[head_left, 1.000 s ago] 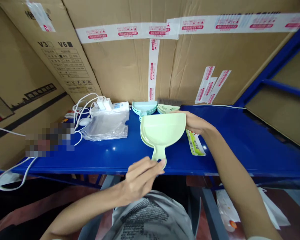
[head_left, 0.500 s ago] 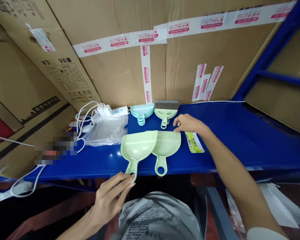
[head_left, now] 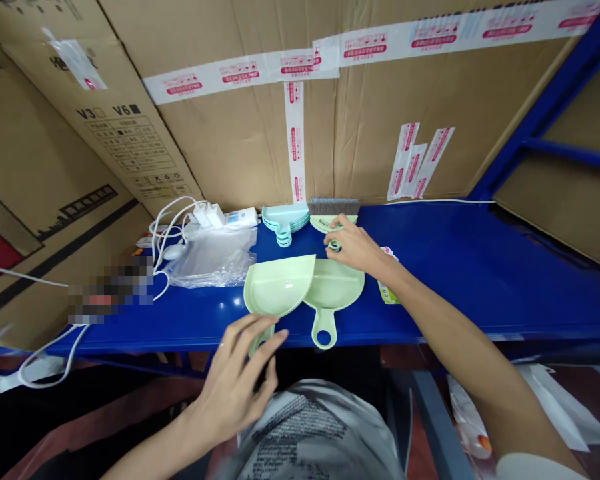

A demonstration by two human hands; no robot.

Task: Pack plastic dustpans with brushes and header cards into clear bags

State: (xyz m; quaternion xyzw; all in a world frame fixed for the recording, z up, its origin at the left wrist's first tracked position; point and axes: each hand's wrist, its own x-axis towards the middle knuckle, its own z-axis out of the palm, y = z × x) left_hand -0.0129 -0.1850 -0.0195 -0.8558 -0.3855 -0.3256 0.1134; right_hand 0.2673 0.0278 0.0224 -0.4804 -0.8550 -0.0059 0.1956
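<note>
Right hand [head_left: 353, 245] reached to the rear of the blue metal shelf [head_left: 480, 280]; fingers curled around the ring handle of the small pale-green plastic brush with grey bristles [head_left: 334, 215], apparently closed on it, though the grip was partly hidden. Left hand [head_left: 240, 380] hovered at the shelf's front edge, fingers spread and loose, over the handle of the left pale-green plastic dustpan [head_left: 277, 288], clamped on nothing.

That pan overlapped the right pale-green plastic dustpan [head_left: 333, 293]; both lay flat, handles toward the person. Stack of light-blue plastic dustpans [head_left: 285, 219] sat just left of the brush. Clear plastic bag [head_left: 213, 257] and white cables [head_left: 173, 223] further left; a green-printed label [head_left: 387, 290] lay under the right forearm.

Judgement: brush pick-up in hand. Next move calls for lifting the brush clear of the blue stack.
</note>
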